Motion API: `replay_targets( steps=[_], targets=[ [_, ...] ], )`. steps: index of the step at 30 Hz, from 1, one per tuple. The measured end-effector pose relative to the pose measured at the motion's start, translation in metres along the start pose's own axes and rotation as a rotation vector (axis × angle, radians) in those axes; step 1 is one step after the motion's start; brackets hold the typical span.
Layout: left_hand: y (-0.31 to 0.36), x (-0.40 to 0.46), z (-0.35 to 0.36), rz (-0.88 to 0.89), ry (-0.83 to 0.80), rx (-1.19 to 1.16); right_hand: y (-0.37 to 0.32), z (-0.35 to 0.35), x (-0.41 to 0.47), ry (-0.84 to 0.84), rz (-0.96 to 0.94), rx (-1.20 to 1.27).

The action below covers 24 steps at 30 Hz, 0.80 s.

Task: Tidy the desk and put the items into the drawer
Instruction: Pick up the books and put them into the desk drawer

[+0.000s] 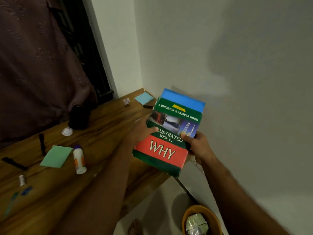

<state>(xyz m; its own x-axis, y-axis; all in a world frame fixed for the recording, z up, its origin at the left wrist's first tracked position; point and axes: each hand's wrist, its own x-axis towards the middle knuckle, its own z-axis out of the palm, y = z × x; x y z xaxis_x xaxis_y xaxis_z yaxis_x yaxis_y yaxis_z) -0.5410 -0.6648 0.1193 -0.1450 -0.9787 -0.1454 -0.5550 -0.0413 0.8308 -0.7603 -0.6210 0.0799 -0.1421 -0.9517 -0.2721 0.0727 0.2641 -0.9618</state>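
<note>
Left hand [143, 131] and right hand [197, 145] grip the book [166, 134] between them; above desk [105, 136] edge.

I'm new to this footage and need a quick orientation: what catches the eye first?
A green and red book with a blue book beneath it, gripped by the left hand and the right hand at the wooden desk's right end. Left of it lie a glue bottle and a green paper.
</note>
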Motion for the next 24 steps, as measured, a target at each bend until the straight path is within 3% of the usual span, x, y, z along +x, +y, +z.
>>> replay_targets(
  steps=[4, 11, 18, 24],
  targets=[
    [-0.007, -0.006, 0.044, -0.144, -0.188, -0.036, 0.036, -0.024, -0.027, 0.035, 0.187, 0.071],
    [-0.046, -0.007, 0.070, -0.210, -0.292, 0.178, 0.092, -0.016, -0.051, 0.089, 0.397, 0.147],
    [-0.072, 0.017, 0.071, -0.250, -0.163, 0.126, 0.101, 0.020, -0.030, 0.180, 0.484, 0.177],
    [-0.084, 0.033, 0.085, -0.281, -0.009, 0.227, 0.104, 0.038, -0.019, 0.269, 0.532, 0.209]
  ],
)
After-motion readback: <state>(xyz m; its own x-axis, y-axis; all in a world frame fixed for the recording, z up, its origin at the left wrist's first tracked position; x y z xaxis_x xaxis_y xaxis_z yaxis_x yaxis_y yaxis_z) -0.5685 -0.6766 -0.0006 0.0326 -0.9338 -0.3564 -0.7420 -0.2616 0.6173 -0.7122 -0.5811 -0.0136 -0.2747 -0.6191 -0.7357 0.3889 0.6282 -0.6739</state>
